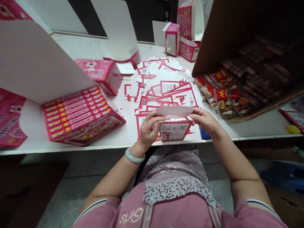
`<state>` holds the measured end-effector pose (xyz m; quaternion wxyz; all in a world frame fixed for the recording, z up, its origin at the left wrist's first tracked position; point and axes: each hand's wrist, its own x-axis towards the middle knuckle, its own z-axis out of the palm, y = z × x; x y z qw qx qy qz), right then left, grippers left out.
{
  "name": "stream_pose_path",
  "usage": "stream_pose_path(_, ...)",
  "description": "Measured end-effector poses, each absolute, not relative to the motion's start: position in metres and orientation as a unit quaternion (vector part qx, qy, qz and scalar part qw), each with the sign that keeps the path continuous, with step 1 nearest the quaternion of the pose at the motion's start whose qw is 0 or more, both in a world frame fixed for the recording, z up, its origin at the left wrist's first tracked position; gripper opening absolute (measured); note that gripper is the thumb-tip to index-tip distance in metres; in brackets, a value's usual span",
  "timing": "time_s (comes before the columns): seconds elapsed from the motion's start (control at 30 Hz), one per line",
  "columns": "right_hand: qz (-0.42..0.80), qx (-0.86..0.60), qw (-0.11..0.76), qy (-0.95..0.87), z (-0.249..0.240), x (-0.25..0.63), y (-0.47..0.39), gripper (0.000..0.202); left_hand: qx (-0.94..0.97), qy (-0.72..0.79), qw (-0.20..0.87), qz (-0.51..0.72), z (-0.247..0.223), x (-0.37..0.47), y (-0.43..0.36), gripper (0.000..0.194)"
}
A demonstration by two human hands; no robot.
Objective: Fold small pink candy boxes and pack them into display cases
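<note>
A small pink and white box (174, 131) stands at the table's front edge, its white top flap (174, 111) raised. My left hand (151, 127) holds the box's left side near the top, fingers bent round the corner. At the right top corner, my right hand (204, 119) pinches the box by the flap. Clear shiny wrapping shows in the opening between the hands. Behind the box lies a loose pile of flat pink and white cartons (166, 85).
A display box (78, 115) filled with a row of slim boxes stands left, a closed pink box (102, 74) behind it. A large cardboard carton (209, 41) with wrapped candy packs (225, 95) lies right. More pink boxes (186, 23) stand at the back.
</note>
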<state>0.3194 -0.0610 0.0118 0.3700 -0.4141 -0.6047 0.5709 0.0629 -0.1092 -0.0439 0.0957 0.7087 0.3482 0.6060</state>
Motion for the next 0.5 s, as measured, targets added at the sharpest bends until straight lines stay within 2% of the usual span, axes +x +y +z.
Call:
stream_pose_path(0.07, 0.523, -0.431, 0.394, -0.621, 0.008, 0.316, -0.071, 0.025, 0.695, 0.33, 0.146, 0.622, -0.039, 0.068, -0.112, 0.022)
stream_pose_path(0.13, 0.434, -0.444, 0.439, -0.649, 0.007, 0.314, -0.081, 0.021, 0.684, 0.305, 0.192, 0.634, -0.035, 0.07, -0.111, 0.039)
stream_pose_path(0.2, 0.363, -0.428, 0.466, -0.684, 0.007, 0.316, -0.091, 0.016, 0.704, 0.277, 0.194, 0.625, -0.033, 0.069, -0.11, 0.045)
stream_pose_path(0.33, 0.274, -0.372, 0.459, -0.759, -0.001, 0.323, -0.108, 0.012, 0.775, 0.21, 0.162, 0.574, -0.027, 0.063, -0.113, 0.033)
stream_pose_path(0.4, 0.232, -0.365, 0.474, -0.767, -0.006, 0.322, -0.113, 0.01, 0.768, 0.222, 0.164, 0.578, -0.024, 0.066, -0.116, 0.032)
stream_pose_path(0.5, 0.221, -0.378, 0.506, -0.743, -0.007, 0.315, -0.114, 0.007, 0.733, 0.267, 0.167, 0.603, -0.019, 0.075, -0.118, 0.02)
